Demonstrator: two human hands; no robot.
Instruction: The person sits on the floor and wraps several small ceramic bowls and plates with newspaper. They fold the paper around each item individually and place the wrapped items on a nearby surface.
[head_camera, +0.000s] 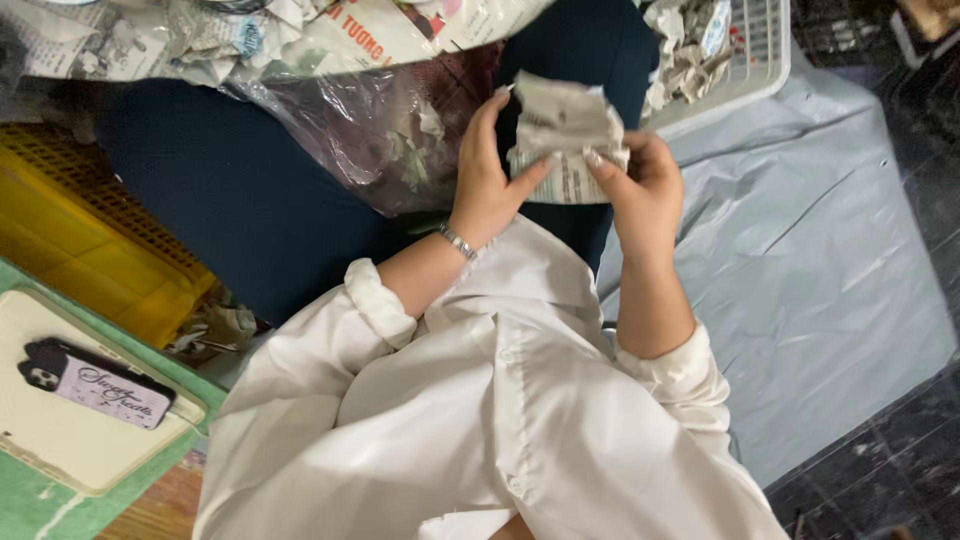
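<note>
1. Newsprint, grey and crumpled, folded into a small wad, sits between both hands above the dark lap.
2. Left hand pinches its left edge, thumb on front.
3. Right hand grips its right edge, fingers curled.

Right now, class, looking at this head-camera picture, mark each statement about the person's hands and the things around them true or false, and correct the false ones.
1. Both hands hold one crumpled piece of printed newspaper. True.
2. The left hand wears a silver bracelet. True.
3. The yellow plastic crate lies beside the right hand. False: it lies far on the left side.
4. The white plastic basket holds only folded cloth. False: it holds crumpled paper.
</note>
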